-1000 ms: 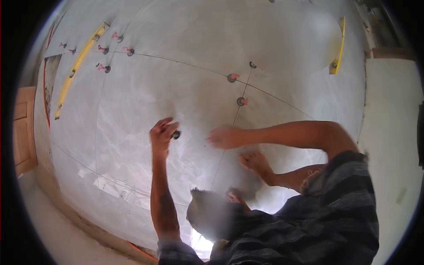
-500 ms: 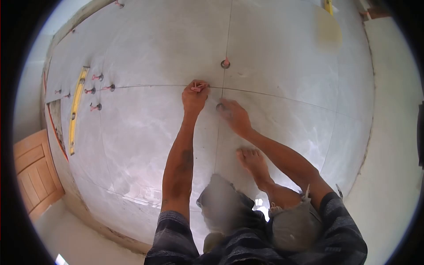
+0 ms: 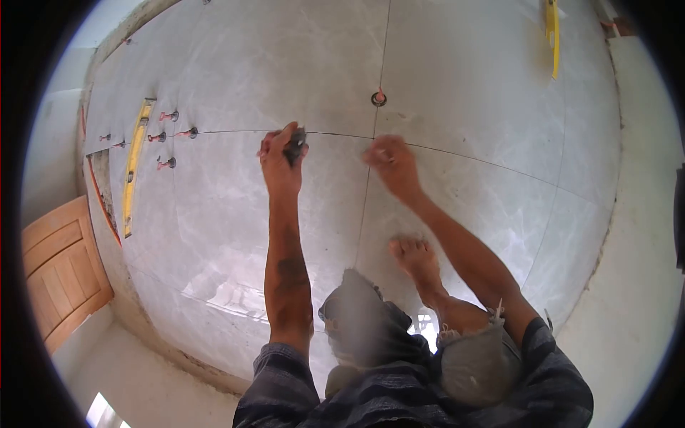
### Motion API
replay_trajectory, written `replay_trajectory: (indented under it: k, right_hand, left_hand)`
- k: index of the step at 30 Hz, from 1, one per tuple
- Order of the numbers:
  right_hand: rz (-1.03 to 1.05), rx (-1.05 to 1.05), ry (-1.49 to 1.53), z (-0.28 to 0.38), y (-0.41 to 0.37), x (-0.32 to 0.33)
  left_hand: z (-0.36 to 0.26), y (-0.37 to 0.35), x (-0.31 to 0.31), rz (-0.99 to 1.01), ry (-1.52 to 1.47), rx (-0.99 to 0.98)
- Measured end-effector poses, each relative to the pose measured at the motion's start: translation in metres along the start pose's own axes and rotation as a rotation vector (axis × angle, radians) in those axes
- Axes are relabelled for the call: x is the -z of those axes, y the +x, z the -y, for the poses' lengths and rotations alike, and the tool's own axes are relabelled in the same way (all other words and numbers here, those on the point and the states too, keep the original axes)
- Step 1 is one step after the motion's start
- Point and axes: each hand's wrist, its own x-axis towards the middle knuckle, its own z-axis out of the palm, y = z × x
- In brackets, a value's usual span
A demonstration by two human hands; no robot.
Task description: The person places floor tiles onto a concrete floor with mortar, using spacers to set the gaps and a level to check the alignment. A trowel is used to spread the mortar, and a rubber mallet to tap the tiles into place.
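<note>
My left hand (image 3: 278,160) is closed around a black, round-based tile leveler (image 3: 294,146), held just over the tile joint. To its right, my right hand (image 3: 391,160) hovers close to where the joints cross. Its fingers are curled and smeared by motion, so I cannot tell whether anything is in them. Beyond the crossing, another tile leveler (image 3: 379,98) with a red handle and dark round base stands on the joint. Large grey marbled tiles (image 3: 457,214) spread under both hands.
Several red-handled levelers (image 3: 169,115) stand at the left beside a yellow spirit level (image 3: 137,167). Another yellow level (image 3: 552,39) lies at the upper right. My bare foot (image 3: 414,260) rests on the tiles. A wooden door (image 3: 66,274) is at the lower left.
My left hand has shifted left and turned, showing the leveler's black base. The dark disc beside my right hand no longer shows on the joint; that hand has moved up and right.
</note>
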Motion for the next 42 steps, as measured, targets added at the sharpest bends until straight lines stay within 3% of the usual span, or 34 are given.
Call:
replay_trajectory:
  k: [3,6,9,11,12,15,18,20,24,26,30,34,39,42]
  right_hand:
    - [0.036,-0.13,-0.104,-0.022,0.028,0.032]
    - [0.008,0.055,-0.148,-0.03,0.057,0.023]
    - [-0.04,0.097,-0.248,-0.025,0.079,0.008]
    - [-0.005,0.203,-0.165,-0.063,0.091,-0.004]
    - [-0.019,0.106,-0.086,-0.051,0.09,-0.009]
    - [-0.079,0.146,-0.14,-0.03,0.085,-0.008]
    - [-0.092,0.165,-0.205,-0.035,0.089,-0.014]
    - [-0.195,0.379,-0.305,-0.045,0.096,-0.019]
    - [-0.177,0.163,-0.223,-0.035,0.1,-0.02]
    - [-0.177,0.158,-0.272,-0.037,0.098,-0.021]
    - [-0.092,0.168,-0.239,-0.02,0.084,-0.014]
    - [-0.163,0.201,-0.268,-0.014,0.098,-0.015]
    - [-0.148,0.342,-0.183,0.064,0.119,-0.018]
    - [-0.009,0.046,0.157,0.059,0.094,-0.022]
  left_hand:
    - [-0.018,-0.032,0.009,-0.146,-0.374,0.247]
    - [0.014,-0.06,0.045,-0.051,-0.421,0.367]
    - [0.054,-0.088,0.074,-0.032,-0.383,0.415]
    - [0.062,-0.1,0.083,-0.081,-0.404,0.384]
    - [0.062,-0.103,0.085,-0.11,-0.401,0.374]
    - [0.043,-0.108,0.079,-0.271,-0.379,0.392]
    - [0.049,-0.112,0.091,-0.192,-0.245,0.246]
    - [0.055,-0.115,0.098,-0.283,-0.381,0.357]
    - [0.044,-0.123,0.09,-0.268,-0.509,0.359]
    - [0.043,-0.121,0.087,-0.237,-0.51,0.357]
    - [0.034,-0.132,0.088,-0.257,-0.513,0.363]
    - [0.036,-0.142,0.076,-0.261,-0.517,0.402]
    - [0.028,-0.127,0.068,-0.204,-0.482,0.389]
    - [0.011,-0.139,0.077,-0.315,-0.482,0.351]
